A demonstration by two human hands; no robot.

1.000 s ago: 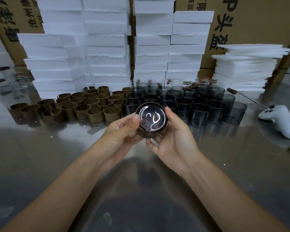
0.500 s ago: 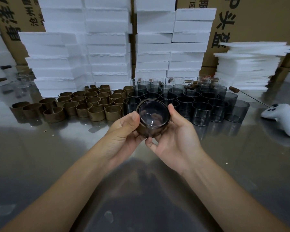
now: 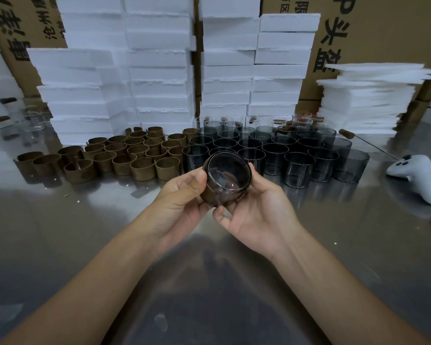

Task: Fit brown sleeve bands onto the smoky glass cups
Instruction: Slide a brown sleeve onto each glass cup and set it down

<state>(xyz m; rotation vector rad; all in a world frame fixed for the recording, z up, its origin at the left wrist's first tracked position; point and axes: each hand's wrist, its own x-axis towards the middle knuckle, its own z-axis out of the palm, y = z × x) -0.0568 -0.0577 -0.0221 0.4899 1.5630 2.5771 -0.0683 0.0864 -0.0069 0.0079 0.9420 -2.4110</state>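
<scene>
A smoky glass cup (image 3: pixel 228 173) is held above the steel table between both hands, tilted so its round end faces me. A brown sleeve band (image 3: pixel 210 194) wraps its lower side. My left hand (image 3: pixel 182 197) grips the cup from the left, thumb on the rim. My right hand (image 3: pixel 254 207) cradles it from the right and below, fingers curled round it. Behind stand several loose brown bands (image 3: pixel 135 158) on the left and several bare smoky cups (image 3: pixel 296 155) on the right.
Stacks of white foam blocks (image 3: pixel 159 70) and cardboard boxes (image 3: pixel 383 28) wall off the back. A pile of thin foam sheets (image 3: pixel 368 98) sits at the right rear. A white controller (image 3: pixel 418 175) lies at the right edge of the steel table (image 3: pixel 60 232).
The cup has tilted in my hands, so the bright reflection on its face is gone. Both hands kept their hold and barely shifted.
</scene>
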